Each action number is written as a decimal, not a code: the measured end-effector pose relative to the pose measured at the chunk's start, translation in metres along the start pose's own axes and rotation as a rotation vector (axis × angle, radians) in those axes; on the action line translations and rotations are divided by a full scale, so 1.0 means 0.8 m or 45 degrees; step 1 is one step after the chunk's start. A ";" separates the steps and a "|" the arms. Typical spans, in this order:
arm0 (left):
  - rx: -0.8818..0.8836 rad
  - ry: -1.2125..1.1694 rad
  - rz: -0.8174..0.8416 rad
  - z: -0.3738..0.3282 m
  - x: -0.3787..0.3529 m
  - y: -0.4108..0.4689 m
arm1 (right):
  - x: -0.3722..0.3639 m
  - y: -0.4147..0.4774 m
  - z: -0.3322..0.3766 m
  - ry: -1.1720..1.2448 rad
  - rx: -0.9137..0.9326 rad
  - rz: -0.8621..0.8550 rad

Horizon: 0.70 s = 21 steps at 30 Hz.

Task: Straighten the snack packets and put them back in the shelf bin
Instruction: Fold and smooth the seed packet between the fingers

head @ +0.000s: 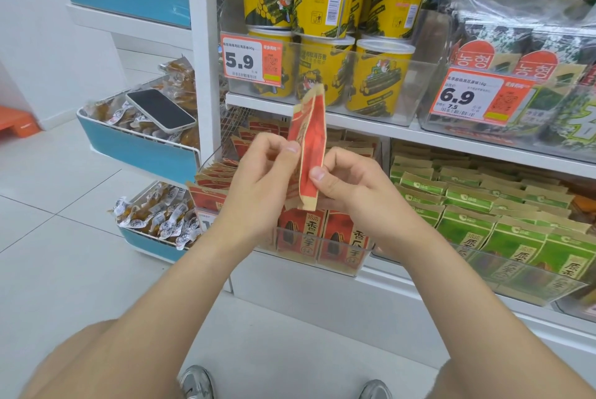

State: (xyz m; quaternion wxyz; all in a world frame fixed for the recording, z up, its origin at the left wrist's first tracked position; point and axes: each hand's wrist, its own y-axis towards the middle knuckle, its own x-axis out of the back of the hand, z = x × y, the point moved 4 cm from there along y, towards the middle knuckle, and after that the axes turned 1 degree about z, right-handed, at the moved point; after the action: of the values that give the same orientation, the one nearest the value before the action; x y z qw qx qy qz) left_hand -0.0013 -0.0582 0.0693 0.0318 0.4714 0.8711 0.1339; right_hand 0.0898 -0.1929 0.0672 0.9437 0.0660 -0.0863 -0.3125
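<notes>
Packet (311, 140) of red and tan paper stands upright and edge-on between my two hands, above the clear shelf bin (358, 263). My left hand (258, 179) pinches its left side between thumb and curled fingers. My right hand (350, 187) pinches the lower right edge, thumb on top. Below my wrists more red packets (301, 236) stand in rows inside the bin, just beside the green packets (464, 224) on the right.
</notes>
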 end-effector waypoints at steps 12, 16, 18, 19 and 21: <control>0.237 -0.362 -0.304 0.009 0.013 0.006 | 0.001 -0.005 -0.001 -0.282 -0.111 -0.340; 0.261 -0.353 -0.228 0.010 0.015 0.006 | 0.004 -0.003 -0.013 -0.140 -0.265 -0.332; 0.272 -0.343 -0.146 0.009 0.012 0.003 | 0.003 -0.004 -0.018 -0.033 -0.355 -0.313; 0.260 -0.320 -0.127 0.008 0.011 0.002 | 0.003 -0.004 -0.019 0.003 -0.381 -0.312; 0.200 -0.252 -0.133 0.006 0.012 0.003 | 0.002 -0.003 -0.021 0.061 -0.415 -0.305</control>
State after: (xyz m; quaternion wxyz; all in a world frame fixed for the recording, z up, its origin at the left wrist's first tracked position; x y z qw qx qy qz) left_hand -0.0039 -0.0484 0.0663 0.0875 0.4373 0.8949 0.0163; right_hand 0.0936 -0.1946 0.0503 0.8997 -0.0704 -0.0038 -0.4308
